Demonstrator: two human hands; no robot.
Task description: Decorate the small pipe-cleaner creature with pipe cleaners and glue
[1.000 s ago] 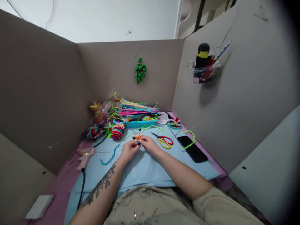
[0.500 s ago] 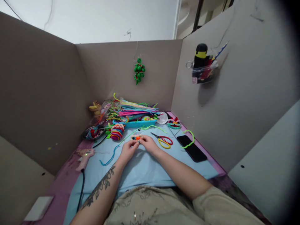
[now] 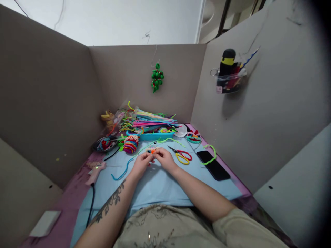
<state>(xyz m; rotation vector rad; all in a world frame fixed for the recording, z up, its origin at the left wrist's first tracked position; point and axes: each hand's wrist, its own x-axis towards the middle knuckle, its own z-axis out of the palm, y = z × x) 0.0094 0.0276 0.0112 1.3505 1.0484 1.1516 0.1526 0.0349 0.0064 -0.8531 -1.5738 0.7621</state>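
My left hand [image 3: 141,163] and my right hand [image 3: 164,159] meet over the light blue mat [image 3: 155,186], fingers pinched together on a small orange and multicoloured pipe-cleaner piece [image 3: 152,150]. A blue pipe cleaner [image 3: 122,174] trails off to the left of my left hand. A green pipe cleaner [image 3: 165,140] lies just beyond the piece. Red and yellow scissors [image 3: 181,155] rest right beside my right hand.
A blue tray piled with coloured pipe cleaners [image 3: 148,124] sits at the back. A striped woven piece [image 3: 130,144], a dark dish [image 3: 103,144], a pink glue gun [image 3: 94,170] and a black phone [image 3: 213,164] surround the mat. Cardboard walls enclose the desk; a green ornament [image 3: 157,77] hangs behind.
My hands stay pinched on the small piece with only slight finger shifts. The view has swung a little to the left.
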